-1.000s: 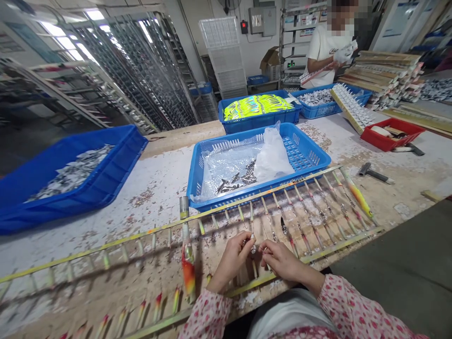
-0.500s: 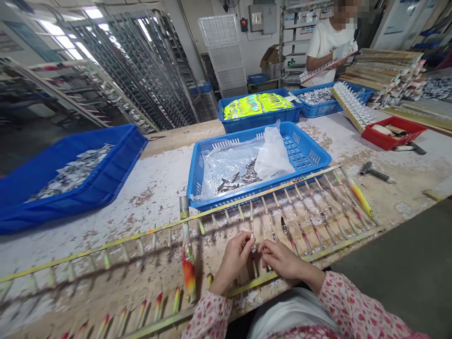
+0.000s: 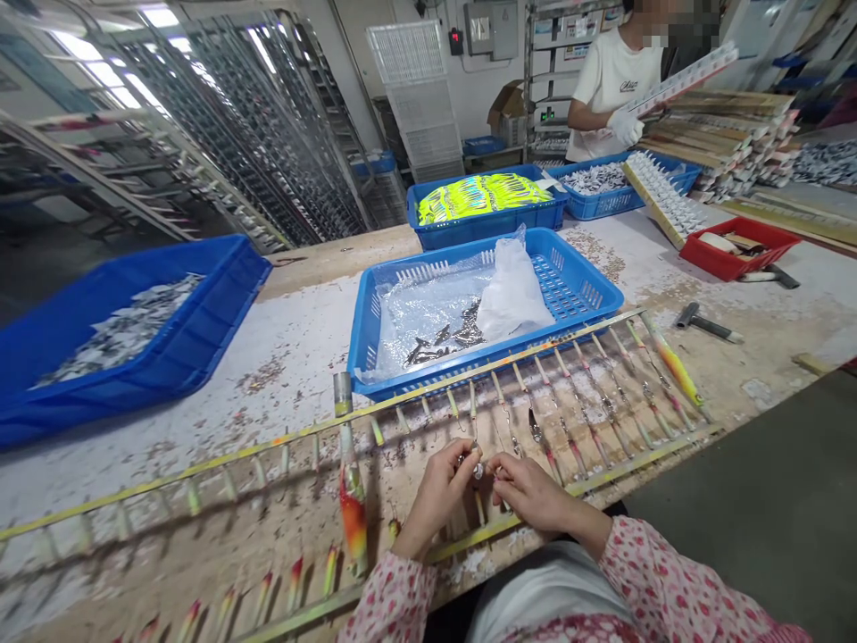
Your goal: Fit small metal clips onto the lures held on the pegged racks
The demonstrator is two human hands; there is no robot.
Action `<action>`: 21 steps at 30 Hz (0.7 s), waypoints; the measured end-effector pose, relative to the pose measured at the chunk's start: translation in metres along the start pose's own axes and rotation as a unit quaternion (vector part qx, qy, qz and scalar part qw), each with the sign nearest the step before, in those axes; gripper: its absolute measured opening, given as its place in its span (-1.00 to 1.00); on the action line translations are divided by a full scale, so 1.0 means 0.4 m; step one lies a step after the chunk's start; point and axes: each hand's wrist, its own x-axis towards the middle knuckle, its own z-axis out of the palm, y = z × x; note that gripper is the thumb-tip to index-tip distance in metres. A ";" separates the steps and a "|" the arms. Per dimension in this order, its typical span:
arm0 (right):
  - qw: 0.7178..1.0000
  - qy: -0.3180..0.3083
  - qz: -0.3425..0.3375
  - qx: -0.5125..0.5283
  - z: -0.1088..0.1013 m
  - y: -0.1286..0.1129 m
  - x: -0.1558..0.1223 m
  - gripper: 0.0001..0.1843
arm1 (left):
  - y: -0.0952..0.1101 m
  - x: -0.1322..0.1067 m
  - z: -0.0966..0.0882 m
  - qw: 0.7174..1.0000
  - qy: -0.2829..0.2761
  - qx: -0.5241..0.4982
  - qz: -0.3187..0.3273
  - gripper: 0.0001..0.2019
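Observation:
My left hand [image 3: 438, 491] and my right hand [image 3: 528, 489] meet just above a long paint-stained wooden rack [image 3: 375, 413] with many thin pegs, at the near edge of the table. Both hands pinch a small silver metal piece [image 3: 478, 468] between their fingertips, over one of the pegs. Beyond the rack stands a blue mesh basket [image 3: 589, 284] lined with clear plastic. A pile of small dark metal pieces [image 3: 442, 338] lies in it, beside a crumpled white bag [image 3: 512, 290].
A deep blue bin [image 3: 201, 330] of silvery scraps stands at the left. A blue crate of yellow-green packs [image 3: 482, 198], another blue crate [image 3: 603, 183] and a red tray [image 3: 733, 243] stand further back. A person in a white shirt [image 3: 619, 80] lifts a rack beside stacked racks [image 3: 729, 134]. A small hammer [image 3: 706, 323] lies at the right.
My hands have stayed in the same spot, still pinching the small piece. The person at the back has raised a long rack higher and to the right.

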 end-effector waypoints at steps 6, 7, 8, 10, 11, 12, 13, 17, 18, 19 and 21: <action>1.000 -0.003 0.011 0.023 0.004 0.008 0.000 -0.63 | -0.007 0.001 0.002 1.000 0.003 -0.004 -0.009 -0.71; 1.000 -0.001 0.014 0.028 0.004 0.008 0.000 -0.61 | -0.009 0.001 0.002 1.000 0.002 -0.009 -0.011 -0.71; 0.999 0.000 0.017 0.032 0.005 0.007 -0.001 -0.59 | -0.011 0.001 0.002 1.000 0.001 -0.014 -0.012 -0.71; 0.999 0.004 0.024 0.035 0.006 0.005 -0.002 -0.56 | -0.014 0.001 0.002 1.000 -0.002 -0.024 -0.014 -0.71; 0.999 0.004 0.024 0.034 0.006 0.004 -0.003 -0.56 | -0.014 0.001 0.002 0.999 -0.004 -0.029 -0.015 -0.71; 0.999 0.005 0.023 0.032 0.006 0.004 -0.003 -0.57 | -0.015 0.000 0.003 0.999 -0.006 -0.033 -0.017 -0.71; 0.999 0.005 0.021 0.033 0.006 0.004 -0.003 -0.57 | -0.014 0.000 0.003 0.999 -0.006 -0.035 -0.018 -0.71; 0.998 -0.005 0.023 0.054 0.006 0.008 -0.003 -0.59 | -0.012 0.000 0.005 0.999 0.006 -0.026 -0.021 -0.69; 0.998 -0.007 0.027 0.062 0.006 0.010 -0.003 -0.59 | -0.012 0.000 0.005 0.999 0.008 -0.024 -0.021 -0.68; 0.997 -0.009 0.030 0.070 0.007 0.012 -0.002 -0.60 | -0.011 0.000 0.005 0.999 0.009 -0.024 -0.021 -0.68; 0.996 -0.003 0.038 0.081 0.010 0.016 -0.003 -0.59 | -0.011 0.000 0.006 0.999 0.004 -0.030 -0.019 -0.68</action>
